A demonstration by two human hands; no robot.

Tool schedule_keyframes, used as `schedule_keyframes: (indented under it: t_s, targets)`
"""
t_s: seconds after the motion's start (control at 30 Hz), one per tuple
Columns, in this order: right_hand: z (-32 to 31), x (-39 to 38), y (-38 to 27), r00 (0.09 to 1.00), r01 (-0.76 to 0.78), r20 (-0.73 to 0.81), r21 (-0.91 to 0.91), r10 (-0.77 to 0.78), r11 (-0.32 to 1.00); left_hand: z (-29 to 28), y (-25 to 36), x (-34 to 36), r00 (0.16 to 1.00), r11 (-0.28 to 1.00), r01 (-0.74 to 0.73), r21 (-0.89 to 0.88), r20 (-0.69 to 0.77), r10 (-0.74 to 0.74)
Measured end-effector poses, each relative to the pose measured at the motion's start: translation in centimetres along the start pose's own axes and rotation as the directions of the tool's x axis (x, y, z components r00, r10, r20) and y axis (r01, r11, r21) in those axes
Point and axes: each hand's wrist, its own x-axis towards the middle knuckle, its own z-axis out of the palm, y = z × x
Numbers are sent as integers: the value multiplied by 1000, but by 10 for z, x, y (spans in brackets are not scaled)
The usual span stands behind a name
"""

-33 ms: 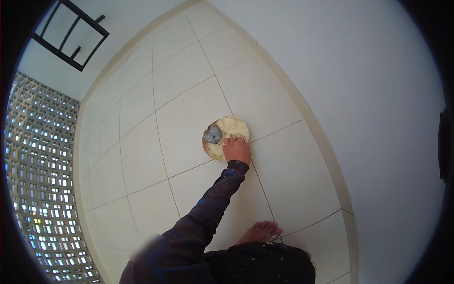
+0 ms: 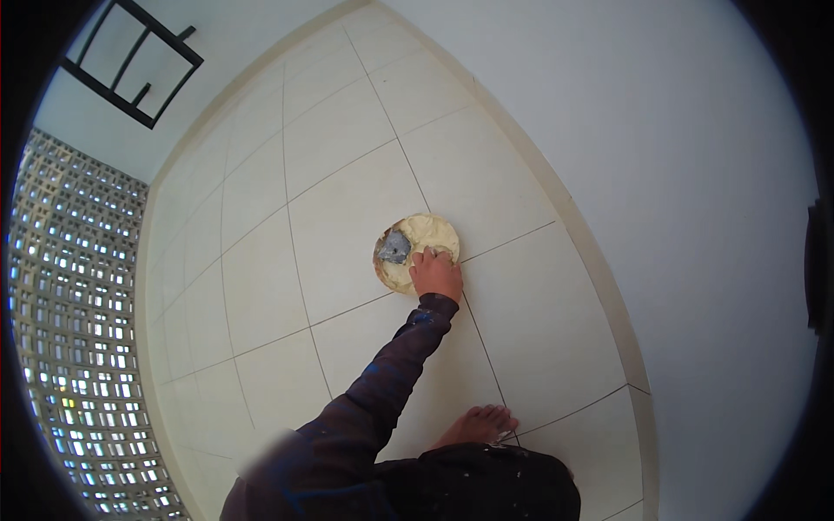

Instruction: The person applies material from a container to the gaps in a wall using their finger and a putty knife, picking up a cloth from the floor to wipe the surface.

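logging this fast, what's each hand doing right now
Left hand: curled at the round container of pale paste; whether it holds anything cannot be told.
Right hand: not in view, so state cannot be told.

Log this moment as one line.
left hand: over near-right side of round container, grip unclear | right hand: out of view | inside: pale yellow material, grey piece | surface: tiled floor

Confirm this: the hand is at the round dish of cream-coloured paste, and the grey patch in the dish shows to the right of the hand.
Not quite: the head view shows the grey patch to the left of the hand, not the right. The hand is indeed at the round dish of cream-coloured paste.
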Motion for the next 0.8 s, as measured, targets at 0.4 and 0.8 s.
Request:
schedule_keyframes:
  t_s: [0.4,0.8]
  targets:
    - [-34,-5,27,998,32,48,-39,-30,999,6,9,4,994,993,-95,-73,-52,91]
    - [-48,11,3,990,32,139,50,-39,998,18,86,-70,928,814,-356,-459,-73,364]
